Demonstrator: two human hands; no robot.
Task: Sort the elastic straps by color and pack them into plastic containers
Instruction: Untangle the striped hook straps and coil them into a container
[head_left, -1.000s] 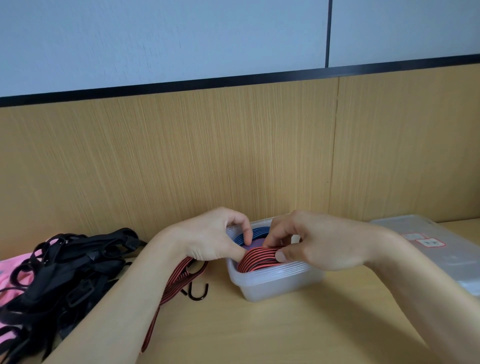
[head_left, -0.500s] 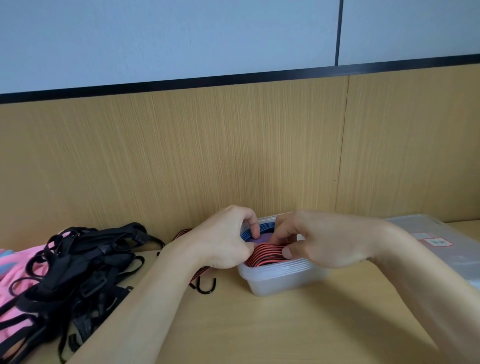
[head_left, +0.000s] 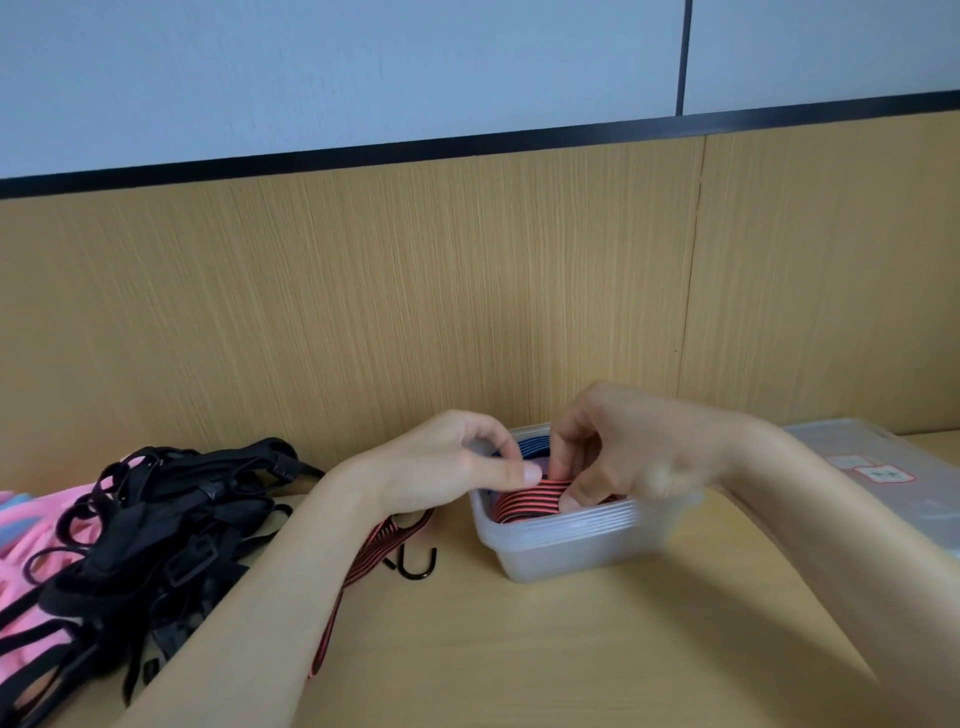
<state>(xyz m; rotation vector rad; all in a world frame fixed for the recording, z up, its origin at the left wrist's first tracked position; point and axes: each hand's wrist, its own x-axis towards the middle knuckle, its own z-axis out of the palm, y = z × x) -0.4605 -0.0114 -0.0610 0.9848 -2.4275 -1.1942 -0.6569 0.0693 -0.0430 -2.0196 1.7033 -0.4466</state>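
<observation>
A clear plastic container (head_left: 582, 545) stands near the back of the wooden desk. Inside it lie coils of red-and-black striped strap (head_left: 524, 501), with a blue-and-black strap (head_left: 535, 445) behind them. My left hand (head_left: 447, 462) hovers over the container's left rim and pinches the red strap with thumb and forefinger. My right hand (head_left: 623, 452) reaches in from the right, fingers curled onto the same coil. The strap's loose tail (head_left: 358, 566) runs under my left wrist toward the front, with a black hook (head_left: 415, 564) beside it on the desk.
A tangled heap of black straps with buckles (head_left: 156, 530) lies at the left on pink fabric (head_left: 31, 519). A larger clear lidded box (head_left: 893, 478) with a red-edged label sits at the right. A wooden wall panel rises right behind the container.
My right hand has lifted and its fingers dig deeper into the coil. My left thumb now stretches across the container's rim. More red strap lies inside the container.
</observation>
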